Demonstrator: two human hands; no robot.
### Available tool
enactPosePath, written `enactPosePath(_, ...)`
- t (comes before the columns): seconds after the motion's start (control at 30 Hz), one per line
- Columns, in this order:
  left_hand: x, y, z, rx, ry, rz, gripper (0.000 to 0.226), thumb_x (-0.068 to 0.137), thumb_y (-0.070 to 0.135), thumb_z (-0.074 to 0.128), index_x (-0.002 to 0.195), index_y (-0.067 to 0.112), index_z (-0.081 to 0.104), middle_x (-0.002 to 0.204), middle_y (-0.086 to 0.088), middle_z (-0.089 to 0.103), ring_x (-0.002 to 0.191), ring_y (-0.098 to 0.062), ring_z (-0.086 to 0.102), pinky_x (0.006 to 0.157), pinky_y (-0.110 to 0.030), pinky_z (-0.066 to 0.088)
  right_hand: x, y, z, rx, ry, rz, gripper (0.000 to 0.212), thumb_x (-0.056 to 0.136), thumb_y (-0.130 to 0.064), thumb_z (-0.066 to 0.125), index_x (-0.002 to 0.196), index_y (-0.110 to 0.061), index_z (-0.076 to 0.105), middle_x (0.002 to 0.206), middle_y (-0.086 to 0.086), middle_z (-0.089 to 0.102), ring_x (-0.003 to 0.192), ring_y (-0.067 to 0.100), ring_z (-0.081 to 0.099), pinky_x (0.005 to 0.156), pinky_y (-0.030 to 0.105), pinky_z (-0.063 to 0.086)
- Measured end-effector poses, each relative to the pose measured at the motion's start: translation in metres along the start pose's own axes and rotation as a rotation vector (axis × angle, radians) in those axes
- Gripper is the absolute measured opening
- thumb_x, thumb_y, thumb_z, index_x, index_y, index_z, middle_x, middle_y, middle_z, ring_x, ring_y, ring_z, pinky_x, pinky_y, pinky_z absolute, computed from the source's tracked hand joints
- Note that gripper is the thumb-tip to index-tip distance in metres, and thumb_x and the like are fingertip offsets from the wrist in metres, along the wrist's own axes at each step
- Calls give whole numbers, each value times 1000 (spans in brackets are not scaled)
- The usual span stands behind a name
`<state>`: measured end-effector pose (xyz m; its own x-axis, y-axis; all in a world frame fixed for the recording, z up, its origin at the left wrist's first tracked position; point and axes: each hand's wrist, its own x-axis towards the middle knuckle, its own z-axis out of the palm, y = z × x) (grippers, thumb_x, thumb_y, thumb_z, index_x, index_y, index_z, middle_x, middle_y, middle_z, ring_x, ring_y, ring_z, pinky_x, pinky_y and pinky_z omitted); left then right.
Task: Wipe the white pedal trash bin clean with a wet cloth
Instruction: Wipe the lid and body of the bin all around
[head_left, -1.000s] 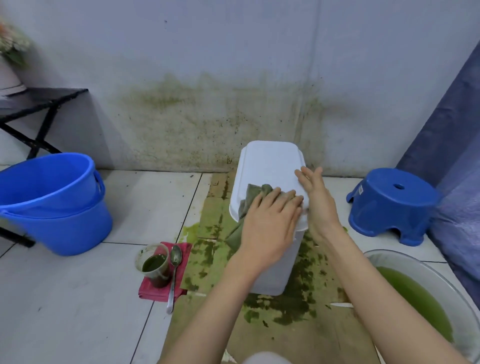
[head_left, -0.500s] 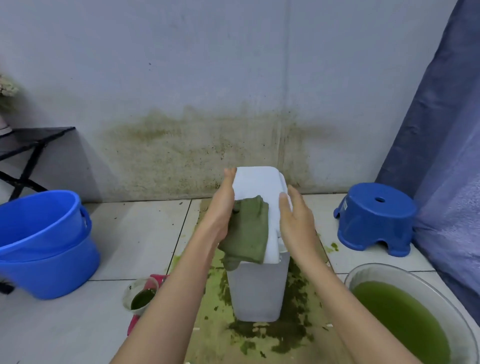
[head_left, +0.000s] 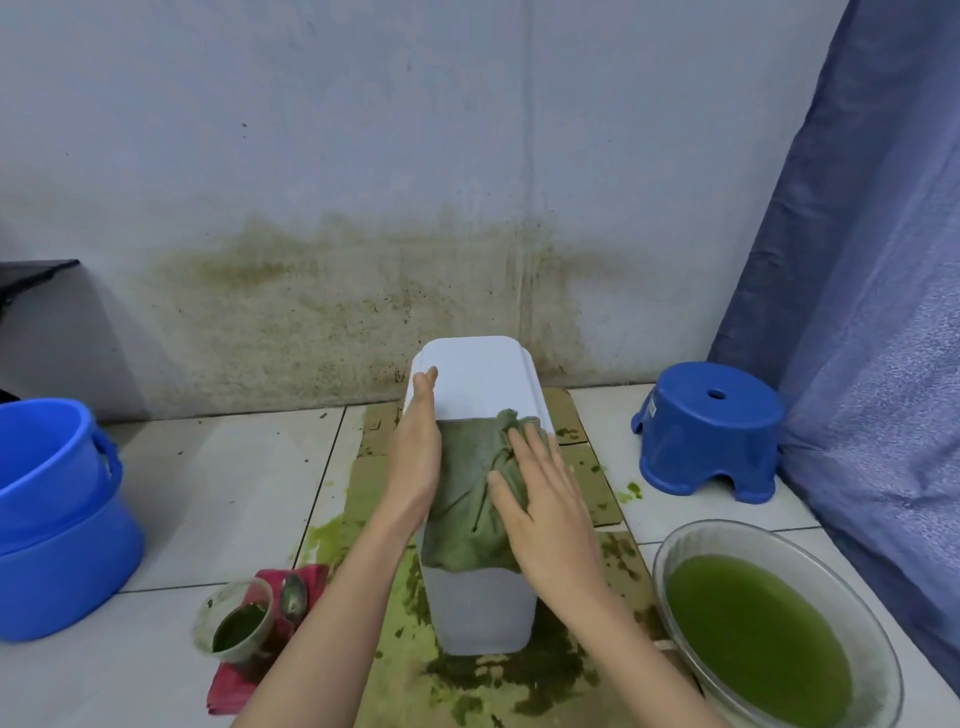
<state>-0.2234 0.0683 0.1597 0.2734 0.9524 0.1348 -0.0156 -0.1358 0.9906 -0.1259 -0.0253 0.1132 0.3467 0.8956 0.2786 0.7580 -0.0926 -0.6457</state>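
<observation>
The white pedal trash bin (head_left: 475, 379) stands upright on stained cardboard (head_left: 597, 488) near the wall, lid closed. A damp green cloth (head_left: 462, 488) lies over the front half of the lid and hangs down the bin's front face. My right hand (head_left: 545, 509) lies palm down on the cloth's right part, fingers spread, pressing and bunching it. My left hand (head_left: 415, 457) is flat against the lid's left edge, fingers straight and pointing at the wall, touching the cloth's left border. The pedal is hidden.
Stacked blue buckets (head_left: 52, 519) stand at the left. A cup of green paste (head_left: 234, 623) and a spoon (head_left: 293, 597) rest on a red rag (head_left: 228, 686). A basin of green water (head_left: 670, 545) sits front right, with a blue stool (head_left: 711, 426) and a blue curtain (head_left: 872, 312) behind it.
The cloth has passed from under my left hand to under my right hand and now drapes over the lid's front. My left hand has shifted to the bin's left edge.
</observation>
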Motion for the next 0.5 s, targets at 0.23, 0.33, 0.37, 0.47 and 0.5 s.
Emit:
enactPosePath(0.23,15,-10,-1,184,32,40,55,98,54,17,148,33,30,152,16,29,139,-2,26,113,-24,19,92,14,-14,219,-135,302,57,99,-38,29,151,-24,11,155,3,25,141,27,25,114,46,23)
enactPosePath(0.33,11,-16,7,408,99,111,55,98,53,17,148,33,29,152,18,28,139,-1,24,105,-15,15,105,15,-17,267,-140,342,57,98,-40,32,150,-25,18,150,5,36,136,27,34,112,47,27)
enactPosePath(0.37,10,-17,8,465,104,132,54,99,50,17,149,31,28,153,18,27,140,-1,23,102,-10,12,98,14,-17,269,-113,341,55,97,-41,33,149,-26,23,147,3,40,133,26,38,111,47,28)
enactPosePath(0.47,10,-21,11,542,113,158,53,100,47,18,150,29,25,154,18,24,139,1,21,93,-2,9,49,14,-15,357,31,340,43,95,-42,36,135,-29,45,128,-1,57,119,22,50,103,46,38)
enactPosePath(0.5,11,-22,11,559,114,156,55,99,48,17,150,30,24,154,19,24,139,1,21,93,-4,10,30,14,-13,377,81,333,43,95,-41,38,134,-28,47,128,-4,56,121,20,48,104,47,37)
